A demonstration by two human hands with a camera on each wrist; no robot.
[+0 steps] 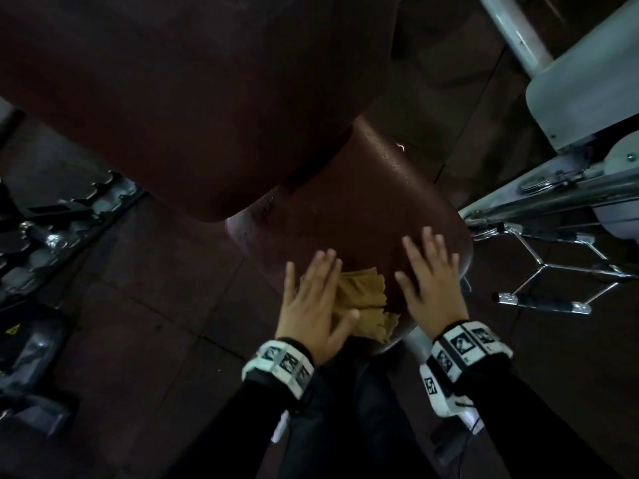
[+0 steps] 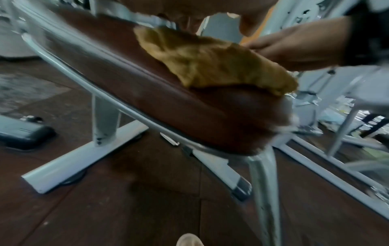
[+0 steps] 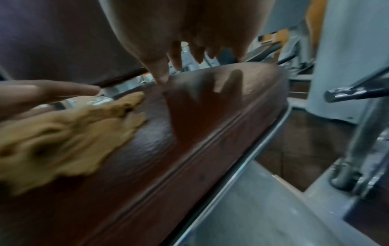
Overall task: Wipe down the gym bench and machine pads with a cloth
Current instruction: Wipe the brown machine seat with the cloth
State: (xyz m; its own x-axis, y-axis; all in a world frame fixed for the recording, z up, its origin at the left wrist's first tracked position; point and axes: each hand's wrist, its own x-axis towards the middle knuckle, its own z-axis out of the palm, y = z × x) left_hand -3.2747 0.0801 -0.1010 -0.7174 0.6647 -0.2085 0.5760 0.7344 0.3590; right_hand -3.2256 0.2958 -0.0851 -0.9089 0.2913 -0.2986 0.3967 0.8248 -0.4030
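You are wiping the near end of the dark maroon vinyl seat pad (image 1: 363, 209), below the larger maroon back pad (image 1: 193, 84) that fills the far left. The crumpled mustard-yellow cloth (image 1: 359, 299) lies on the pad's near left edge. Your left hand (image 1: 311, 305) presses flat on it, fingers spread straight, gripping nothing. Your right hand (image 1: 432, 288) spreads wide to the cloth's right; the blurred wrist view suggests only its fingertips touch the vinyl. Next, likely sweep the cloth right and far across the unwiped pad.
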